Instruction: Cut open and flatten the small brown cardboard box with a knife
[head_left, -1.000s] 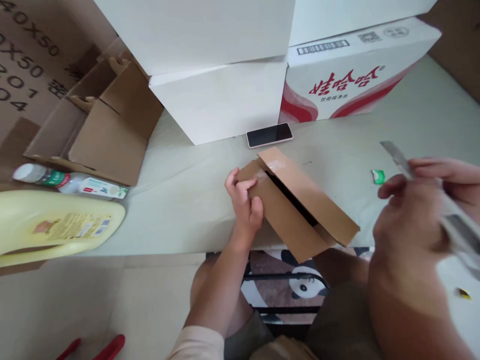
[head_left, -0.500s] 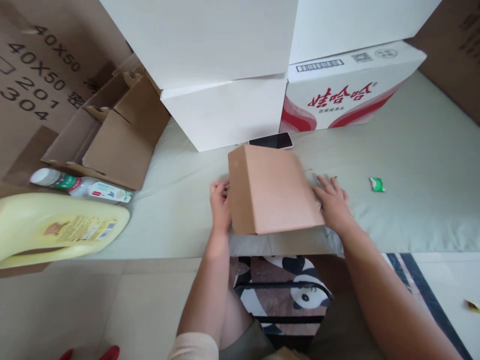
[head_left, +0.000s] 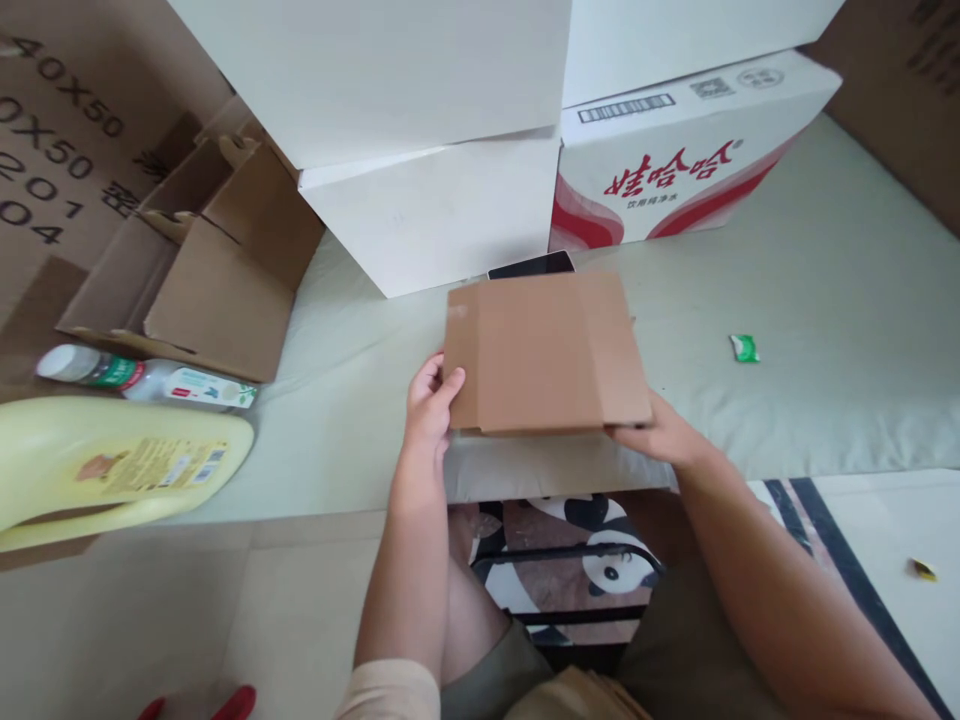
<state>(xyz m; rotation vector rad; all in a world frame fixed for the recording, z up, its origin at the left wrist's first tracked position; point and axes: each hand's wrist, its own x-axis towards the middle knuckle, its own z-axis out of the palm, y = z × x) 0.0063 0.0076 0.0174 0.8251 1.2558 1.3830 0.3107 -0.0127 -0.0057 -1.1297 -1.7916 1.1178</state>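
Note:
A brown cardboard piece (head_left: 544, 350) with fold lines near its left and right ends is held between my two hands, above the front of the pale green cloth surface (head_left: 352, 400). My left hand (head_left: 431, 400) grips its left edge, thumb on top and the other fingers behind or under it. My right hand (head_left: 660, 430) is at the lower right corner, its fingers passing underneath and mostly hidden by the cardboard. Just behind the far edge lies a dark-screened phone (head_left: 532, 265), partly covered by the cardboard.
White cartons (head_left: 431, 215) stand at the back, beside a red-and-white water carton (head_left: 675, 160). To the left are an open cardboard box (head_left: 225, 260), a bottle (head_left: 97, 367) and a yellow jug (head_left: 150, 455). A small green packet (head_left: 745, 348) lies right. Below is a panda-patterned mat (head_left: 562, 590).
The cardboard has gone from a raised, box-like fold to a flatter shape. My left thumb has come over its edge, and my right hand has slid under the near right corner.

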